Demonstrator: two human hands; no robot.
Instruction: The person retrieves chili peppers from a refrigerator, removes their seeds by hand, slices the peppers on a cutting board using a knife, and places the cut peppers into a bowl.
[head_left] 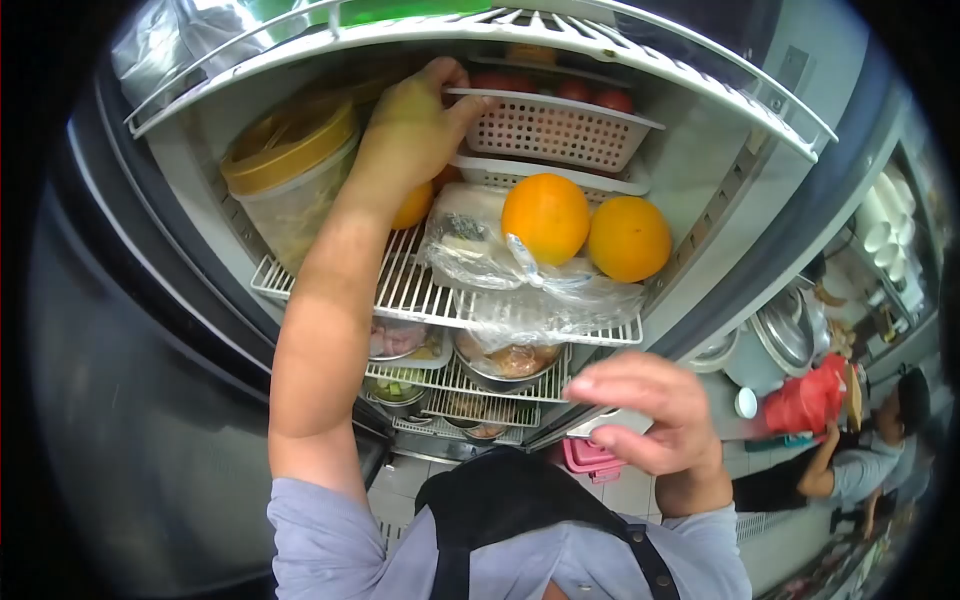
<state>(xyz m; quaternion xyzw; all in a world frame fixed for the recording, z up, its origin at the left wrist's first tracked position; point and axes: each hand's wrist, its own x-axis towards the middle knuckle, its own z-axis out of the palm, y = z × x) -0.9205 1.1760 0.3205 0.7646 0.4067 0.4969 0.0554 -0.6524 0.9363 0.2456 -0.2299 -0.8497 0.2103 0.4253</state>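
Inside an upright fridge, my left hand (425,115) reaches to the upper part of a wire shelf and grips the left end of a white perforated basket (560,130) with red items in it. Another white basket (550,177) lies beneath that one. Below my hand are two oranges, one (545,219) resting on a clear plastic bag (530,290) and the other (629,238) to its right. A tub with a yellow lid (290,150) stands left of my forearm. My right hand (650,410) hangs in the air in front of the lower shelves, fingers apart, holding nothing.
Lower wire shelves (480,378) hold bowls and a pot of food (510,362). An upper rack (590,35) crosses above. The fridge door (160,400) is at the left. On the right are a red bag (805,400), metal lids (783,325) and a person (865,465).
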